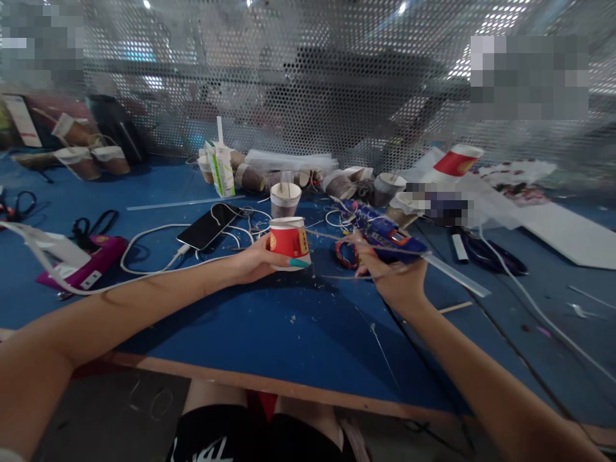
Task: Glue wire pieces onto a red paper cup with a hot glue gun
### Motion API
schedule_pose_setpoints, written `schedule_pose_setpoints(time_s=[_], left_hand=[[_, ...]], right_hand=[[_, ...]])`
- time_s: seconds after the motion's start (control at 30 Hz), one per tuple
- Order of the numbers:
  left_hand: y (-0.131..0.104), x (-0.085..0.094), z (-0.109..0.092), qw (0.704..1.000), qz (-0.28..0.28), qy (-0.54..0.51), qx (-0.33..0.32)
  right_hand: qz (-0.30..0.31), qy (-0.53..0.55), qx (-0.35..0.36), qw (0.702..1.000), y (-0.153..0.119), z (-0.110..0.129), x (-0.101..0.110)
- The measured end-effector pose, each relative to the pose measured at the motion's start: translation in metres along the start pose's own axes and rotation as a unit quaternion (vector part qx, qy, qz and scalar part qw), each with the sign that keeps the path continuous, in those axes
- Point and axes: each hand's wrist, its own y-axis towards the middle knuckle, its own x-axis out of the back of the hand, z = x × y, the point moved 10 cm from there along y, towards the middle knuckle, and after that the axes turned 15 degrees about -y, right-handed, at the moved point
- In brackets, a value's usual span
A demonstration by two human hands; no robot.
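Red paper cup within left grip, thumb across its front.

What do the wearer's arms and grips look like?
The left grip has a long turquoise nail on its thumb; the right grip is too blurred to judge nails. No gloves; forearms uncovered, with a pale edge, perhaps a sleeve, at lower left.

Left grip closed on red paper cup, cup roughly upright. Right grip blurred, right by blue glue gun; hold unclear. Thin strands between grips. Wrapped cup just beyond left grip. Black phone, white cable plugged in, left of left grip; purple power strip farther left. Clear stick right of right grip. All on blue surface.
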Motion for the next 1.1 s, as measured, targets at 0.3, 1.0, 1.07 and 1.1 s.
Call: schedule_pose_setpoints(time_s=[0.3,1.0,1.07,1.1], left_hand=[[0.0,-0.003,-0.008,0.999,-0.006,0.019,-0.041],[0.002,-0.004,-0.004,0.998,0.027,0.037,-0.037],[0.001,-0.005,-0.005,0.998,0.027,0.035,-0.035],[0.001,-0.005,-0.005,0.999,0.026,0.034,-0.034]], right_hand=[[0.059,-0.102,0.177,0.977,-0.017,0.052,-0.017],[0.147,-0.088,0.164,0.972,-0.018,0.046,-0.03],[0.147,-0.089,0.159,0.972,-0.018,0.044,-0.03],[0.147,-0.089,0.157,0.973,-0.018,0.043,-0.031]])
